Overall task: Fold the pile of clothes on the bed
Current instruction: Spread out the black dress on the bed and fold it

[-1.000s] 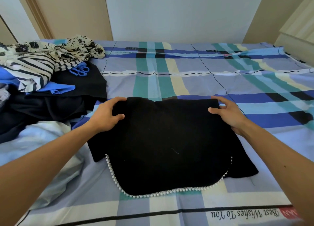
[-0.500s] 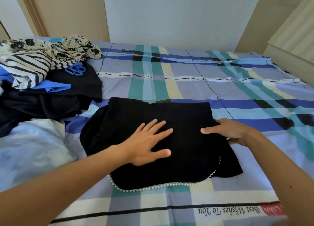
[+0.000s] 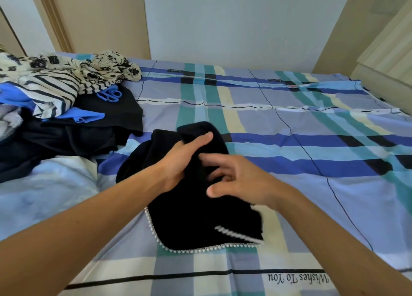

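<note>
Across the plaid blue-and-teal bedsheet [image 3: 312,184], the black bead-trimmed fabric garment [image 3: 189,224] lies half-folded under my left grip [image 3: 185,160], pressed flat to pin the crease, while my right grip [image 3: 234,180], just beside it, spreads loose fingers, holding nothing, probably smoothing.

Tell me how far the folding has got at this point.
Done: no folded stack is visible. In hand: the black garment with beaded trim is partly folded, one side laid over, with the left hand and right hand over it. Left: the pile of striped, floral, blue and dark clothes lies loose.
</note>
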`<state>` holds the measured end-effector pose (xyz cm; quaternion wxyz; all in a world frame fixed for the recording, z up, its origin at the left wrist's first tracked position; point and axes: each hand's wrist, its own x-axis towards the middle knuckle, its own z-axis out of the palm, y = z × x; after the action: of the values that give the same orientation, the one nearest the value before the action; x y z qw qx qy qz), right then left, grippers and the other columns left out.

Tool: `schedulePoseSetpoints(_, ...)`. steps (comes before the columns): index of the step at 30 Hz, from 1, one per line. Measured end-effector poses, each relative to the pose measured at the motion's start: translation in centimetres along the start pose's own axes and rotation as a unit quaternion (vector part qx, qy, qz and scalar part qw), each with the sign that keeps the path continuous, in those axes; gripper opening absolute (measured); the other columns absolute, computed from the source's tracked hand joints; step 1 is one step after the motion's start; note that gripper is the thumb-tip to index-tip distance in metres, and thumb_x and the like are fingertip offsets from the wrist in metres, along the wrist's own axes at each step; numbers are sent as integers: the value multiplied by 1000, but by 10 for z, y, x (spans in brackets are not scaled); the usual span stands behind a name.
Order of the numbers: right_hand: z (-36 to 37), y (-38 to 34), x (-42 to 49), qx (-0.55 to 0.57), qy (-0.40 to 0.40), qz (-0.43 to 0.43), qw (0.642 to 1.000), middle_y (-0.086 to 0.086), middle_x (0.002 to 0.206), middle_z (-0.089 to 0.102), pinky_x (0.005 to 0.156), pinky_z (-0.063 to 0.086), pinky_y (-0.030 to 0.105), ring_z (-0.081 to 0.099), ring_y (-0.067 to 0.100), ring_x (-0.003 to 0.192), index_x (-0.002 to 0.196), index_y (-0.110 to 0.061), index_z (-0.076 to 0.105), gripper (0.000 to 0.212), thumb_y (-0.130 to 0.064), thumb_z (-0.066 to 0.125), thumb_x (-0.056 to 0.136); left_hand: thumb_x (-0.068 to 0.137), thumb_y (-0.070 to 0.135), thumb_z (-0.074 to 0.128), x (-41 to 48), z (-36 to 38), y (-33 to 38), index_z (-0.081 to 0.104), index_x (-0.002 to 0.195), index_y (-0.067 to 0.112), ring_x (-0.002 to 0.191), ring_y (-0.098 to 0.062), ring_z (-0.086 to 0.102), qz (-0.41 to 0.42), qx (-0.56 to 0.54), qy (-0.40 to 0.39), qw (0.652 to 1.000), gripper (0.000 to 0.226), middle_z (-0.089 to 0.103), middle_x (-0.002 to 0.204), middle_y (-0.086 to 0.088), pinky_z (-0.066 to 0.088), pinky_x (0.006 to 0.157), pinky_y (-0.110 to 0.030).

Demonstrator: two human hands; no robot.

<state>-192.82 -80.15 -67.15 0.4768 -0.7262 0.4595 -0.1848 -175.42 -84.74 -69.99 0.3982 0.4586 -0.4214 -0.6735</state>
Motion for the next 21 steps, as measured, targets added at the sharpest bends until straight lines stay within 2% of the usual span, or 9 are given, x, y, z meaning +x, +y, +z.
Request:
schedulePoseSetpoints(2,10,1,-2,-7,-73,-10,997,-10,145,53,102,47,24,60,1,118,150,-23,41,73,-10,74,86,80,27,80,2,-9,-8,72,111,8,97,-27,73,11,56,82,995,37,76,101,-11,56,94,-43)
schedulePoseSetpoints(4,11,2,-4,20,-77,-17,997,-4,134,63,102,49,28,64,6,114,142,-20,51,58,-9,72,89,82,15,79,8,-17,-16,71,107,8,94,-26,73,22,106,179,978,27,76,97,-9,57,92,-42)
schedulePoseSetpoints(6,9,9,-3,13,-5,-19,1000,-2,113,72,94,54,27,69,8,101,124,-21,65,37,-10,72,89,89,18,71,13,-21,-15,67,111,12,96,-26,70,19,102,226,969,23,74,100,-7,56,93,-44)
schedulePoseSetpoints(9,3,27,-2,-126,136,15,983,-8,100,65,78,47,20,62,7,92,103,-28,67,22,-24,76,84,99,31,55,20,-21,4,62,117,19,99,-28,67,8,58,220,974,22,71,107,-8,54,95,-47)
schedulePoseSetpoints(12,9,33,-3,-146,111,39,982,-10,111,50,80,43,16,53,5,104,109,-35,60,34,-37,79,81,101,47,46,31,-33,31,57,122,21,104,-28,63,-17,50,226,973,35,66,114,-7,49,102,-44)
schedulePoseSetpoints(15,28,23,-4,-108,59,-19,992,-20,121,40,91,50,26,47,0,115,124,-44,52,52,-45,77,79,101,55,40,39,-57,53,56,126,15,103,-27,61,-27,33,260,965,50,64,113,-8,47,96,-37)
schedulePoseSetpoints(17,43,17,-4,-111,13,-55,992,-26,127,38,93,50,26,47,-1,118,135,-45,46,61,-46,75,81,99,59,38,43,-79,54,46,142,9,116,-30,57,-36,68,299,951,66,59,129,-10,44,103,-40)
schedulePoseSetpoints(19,55,18,0,-126,-13,-78,989,-27,130,41,93,46,21,47,-4,119,139,-43,45,63,-47,74,83,85,71,52,44,-100,41,37,149,12,121,-32,56,-39,115,291,949,88,55,138,-9,43,107,-48)
schedulePoseSetpoints(21,62,23,8,-116,24,-92,989,-23,123,51,86,45,17,51,-2,114,134,-39,52,53,-44,72,85,60,70,78,49,-114,23,44,140,14,109,-28,64,-33,161,266,950,103,63,127,-8,52,97,-47)
